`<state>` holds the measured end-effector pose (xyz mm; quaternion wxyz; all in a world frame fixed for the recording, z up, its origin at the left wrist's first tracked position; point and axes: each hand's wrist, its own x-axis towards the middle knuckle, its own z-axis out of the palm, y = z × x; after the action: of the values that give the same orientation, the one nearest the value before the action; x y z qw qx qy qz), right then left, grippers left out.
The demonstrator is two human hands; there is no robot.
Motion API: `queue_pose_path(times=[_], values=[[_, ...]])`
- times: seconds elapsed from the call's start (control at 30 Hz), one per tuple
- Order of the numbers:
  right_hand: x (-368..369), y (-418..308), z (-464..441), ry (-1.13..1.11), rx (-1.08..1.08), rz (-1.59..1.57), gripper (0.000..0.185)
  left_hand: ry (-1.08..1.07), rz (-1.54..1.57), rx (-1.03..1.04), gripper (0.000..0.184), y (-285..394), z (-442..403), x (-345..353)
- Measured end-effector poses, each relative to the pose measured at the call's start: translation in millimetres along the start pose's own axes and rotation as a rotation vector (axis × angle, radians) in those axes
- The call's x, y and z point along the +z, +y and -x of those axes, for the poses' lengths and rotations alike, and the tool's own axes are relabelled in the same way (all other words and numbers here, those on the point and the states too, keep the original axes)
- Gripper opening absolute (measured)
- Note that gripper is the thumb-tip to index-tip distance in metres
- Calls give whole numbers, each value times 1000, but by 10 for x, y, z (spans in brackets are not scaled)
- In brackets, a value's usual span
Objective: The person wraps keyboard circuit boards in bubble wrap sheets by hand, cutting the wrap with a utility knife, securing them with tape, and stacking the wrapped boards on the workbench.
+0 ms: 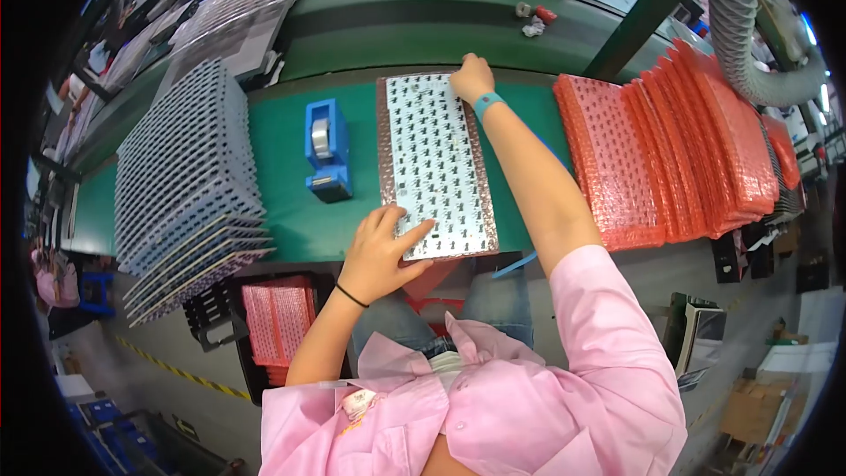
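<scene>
White and dotted with rows of small black marks, the panel (432, 150) is lying lengthwise in front of me on the green counter (291, 150), with a brownish bubble-wrap sheet (385, 150) showing beneath it along both long sides. I am resting my left hand (374, 256) at the panel's near left corner; its fingers are spreading apart, with a fingertip lying on the white surface. At the far right corner, I am holding my right hand (473, 78) against the edge, its fingers curling together; whether they are clamping anything, I cannot tell. A teal band (486, 102) is circling the right wrist, and a black band (352, 297) is circling the left.

Just left of the panel, a blue tape dispenser (333, 166) is standing on the counter, apart from both hands. Farther left, a tall stack of grey perforated sheets (185, 167) is leaning and fanning out toward the near edge. On the right, I am seeing red bubble-wrapped packs (705, 141) standing in a leaning row, with more red packs (280, 322) lying below counter height to my left. Beyond the counter, small crumpled scraps (532, 26) are lying on a green surface (405, 26), while a ribbed grey hose (736, 26) is hanging at upper right.
</scene>
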<state>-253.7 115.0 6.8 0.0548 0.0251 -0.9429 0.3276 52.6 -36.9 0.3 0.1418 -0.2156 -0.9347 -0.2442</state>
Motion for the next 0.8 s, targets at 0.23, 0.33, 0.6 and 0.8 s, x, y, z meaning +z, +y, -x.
queue_pose_path(times=[0.23,0.33,0.6,0.8], values=[[-55,-154,-144,-156,267,-180,23,-10,-61,-1,56,-62,13,33],[-120,-155,-148,-231,211,-309,21,-2,-57,1,55,-58,9,53],[-340,-131,-216,-387,126,-653,18,3,-63,15,54,-91,34,103],[-495,-105,-362,-496,108,-914,18,17,-3,-22,55,-78,84,112]])
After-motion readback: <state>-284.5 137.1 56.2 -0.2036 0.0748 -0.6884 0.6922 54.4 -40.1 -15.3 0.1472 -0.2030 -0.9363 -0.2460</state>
